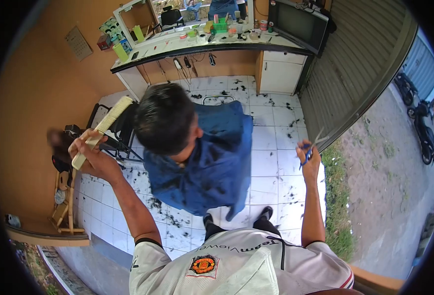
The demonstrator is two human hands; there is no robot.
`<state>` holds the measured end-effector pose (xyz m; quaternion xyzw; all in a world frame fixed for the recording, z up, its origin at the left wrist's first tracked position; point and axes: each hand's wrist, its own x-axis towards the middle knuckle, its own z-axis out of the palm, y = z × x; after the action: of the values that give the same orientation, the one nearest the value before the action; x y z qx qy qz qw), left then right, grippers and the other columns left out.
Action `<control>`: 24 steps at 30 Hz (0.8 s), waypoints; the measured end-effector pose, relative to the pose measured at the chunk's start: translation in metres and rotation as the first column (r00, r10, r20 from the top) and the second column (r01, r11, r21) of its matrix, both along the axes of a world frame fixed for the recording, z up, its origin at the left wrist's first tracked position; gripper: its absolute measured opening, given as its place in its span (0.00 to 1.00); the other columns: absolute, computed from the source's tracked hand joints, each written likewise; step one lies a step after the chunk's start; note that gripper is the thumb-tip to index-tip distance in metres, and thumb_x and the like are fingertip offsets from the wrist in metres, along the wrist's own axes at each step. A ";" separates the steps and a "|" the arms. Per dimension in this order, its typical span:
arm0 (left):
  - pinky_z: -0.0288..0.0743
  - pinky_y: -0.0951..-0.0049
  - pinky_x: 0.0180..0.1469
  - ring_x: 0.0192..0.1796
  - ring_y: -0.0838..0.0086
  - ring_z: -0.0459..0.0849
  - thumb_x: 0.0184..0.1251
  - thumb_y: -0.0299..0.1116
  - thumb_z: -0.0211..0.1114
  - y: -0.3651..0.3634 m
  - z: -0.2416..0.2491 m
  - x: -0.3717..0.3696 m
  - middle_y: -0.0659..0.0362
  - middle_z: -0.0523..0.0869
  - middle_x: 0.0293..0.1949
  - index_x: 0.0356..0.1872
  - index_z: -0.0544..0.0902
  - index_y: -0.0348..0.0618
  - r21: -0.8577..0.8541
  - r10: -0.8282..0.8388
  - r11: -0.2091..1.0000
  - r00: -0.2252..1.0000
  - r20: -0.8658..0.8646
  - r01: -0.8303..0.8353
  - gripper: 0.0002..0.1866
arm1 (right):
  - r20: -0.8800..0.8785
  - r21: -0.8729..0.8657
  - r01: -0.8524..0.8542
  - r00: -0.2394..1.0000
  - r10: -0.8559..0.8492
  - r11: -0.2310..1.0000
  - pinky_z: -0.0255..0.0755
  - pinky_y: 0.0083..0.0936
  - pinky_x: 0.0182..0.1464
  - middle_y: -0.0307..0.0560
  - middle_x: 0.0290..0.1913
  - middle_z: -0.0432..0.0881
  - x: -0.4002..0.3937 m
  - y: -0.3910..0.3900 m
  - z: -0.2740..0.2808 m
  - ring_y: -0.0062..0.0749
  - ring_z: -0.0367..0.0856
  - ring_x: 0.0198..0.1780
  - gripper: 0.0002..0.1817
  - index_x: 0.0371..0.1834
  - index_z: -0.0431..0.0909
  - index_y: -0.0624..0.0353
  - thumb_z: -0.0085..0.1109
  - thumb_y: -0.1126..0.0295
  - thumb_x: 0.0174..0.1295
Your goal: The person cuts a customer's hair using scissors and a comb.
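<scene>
My left hand (92, 153) is closed round a pale yellow comb (109, 119), held up to the left of a seated person's dark hair (162, 115). Out to the right, my right hand (309, 158) grips a pair of scissors (306, 157) with blue handles, its blades pointing up and away from the person. A blue barber cape (204, 160) covers the seated person and carries loose hair clippings. Neither tool touches the head.
Dark hair clippings (175, 219) litter the white tiled floor (266, 135). A counter (192, 46) with bottles, jars and a mirror stands ahead, with clippers (177, 63) hanging beneath. A black chair (121, 130) is at left, a roller shutter (359, 64) at right, and a bamboo seat (65, 206) lower left.
</scene>
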<state>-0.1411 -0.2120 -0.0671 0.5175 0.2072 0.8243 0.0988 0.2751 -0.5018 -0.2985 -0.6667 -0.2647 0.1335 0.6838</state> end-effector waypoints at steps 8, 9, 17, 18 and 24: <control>0.83 0.76 0.31 0.35 0.71 0.87 0.82 0.41 0.51 -0.058 -0.028 0.081 0.50 0.87 0.35 0.39 0.75 0.38 -0.173 -0.063 0.984 0.996 -0.068 0.050 0.16 | -0.326 -0.178 0.190 0.915 -0.240 0.966 0.82 0.31 0.48 0.52 0.50 0.84 0.151 -0.128 -0.043 0.38 0.86 0.50 0.34 0.64 0.71 0.70 0.68 0.56 0.63; 0.83 0.75 0.32 0.35 0.71 0.86 0.82 0.43 0.51 -0.061 -0.036 0.074 0.51 0.87 0.34 0.40 0.74 0.40 -0.201 -0.039 0.980 0.964 -0.263 -0.015 0.16 | -0.301 -0.171 0.209 0.920 -0.253 0.963 0.82 0.30 0.48 0.52 0.51 0.83 0.167 -0.128 -0.042 0.38 0.86 0.49 0.34 0.63 0.72 0.70 0.69 0.55 0.63; 0.80 0.69 0.33 0.24 0.69 0.81 0.79 0.54 0.54 -0.125 -0.070 0.114 0.52 0.83 0.23 0.38 0.71 0.40 -0.145 0.140 0.963 0.882 -0.449 -0.227 0.23 | -0.064 -0.272 0.006 0.998 -0.025 0.962 0.68 0.20 0.23 0.40 0.23 0.81 0.206 -0.025 0.022 0.21 0.76 0.21 0.13 0.31 0.83 0.62 0.78 0.66 0.54; 0.80 0.71 0.27 0.25 0.68 0.81 0.78 0.56 0.54 -0.135 -0.074 0.149 0.51 0.82 0.23 0.39 0.70 0.39 -0.113 0.111 0.984 0.965 -0.236 -0.140 0.25 | -0.004 -0.216 -0.035 0.999 0.035 0.976 0.65 0.19 0.21 0.41 0.23 0.81 0.198 -0.002 0.022 0.21 0.75 0.20 0.14 0.31 0.83 0.61 0.81 0.66 0.51; 0.82 0.67 0.33 0.31 0.62 0.87 0.80 0.46 0.55 -0.106 -0.174 0.358 0.46 0.86 0.30 0.42 0.70 0.38 -0.375 -0.271 0.917 0.904 -0.331 0.137 0.18 | 0.536 -0.337 -0.377 0.676 0.505 0.863 0.75 0.35 0.42 0.48 0.35 0.82 0.132 0.147 -0.016 0.43 0.81 0.39 0.27 0.39 0.80 0.59 0.82 0.53 0.44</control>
<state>0.2171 -0.3182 -0.2411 0.6599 0.3062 0.6455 0.2328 0.4067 -0.3550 -0.3147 -0.6535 -0.6088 0.0994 0.4386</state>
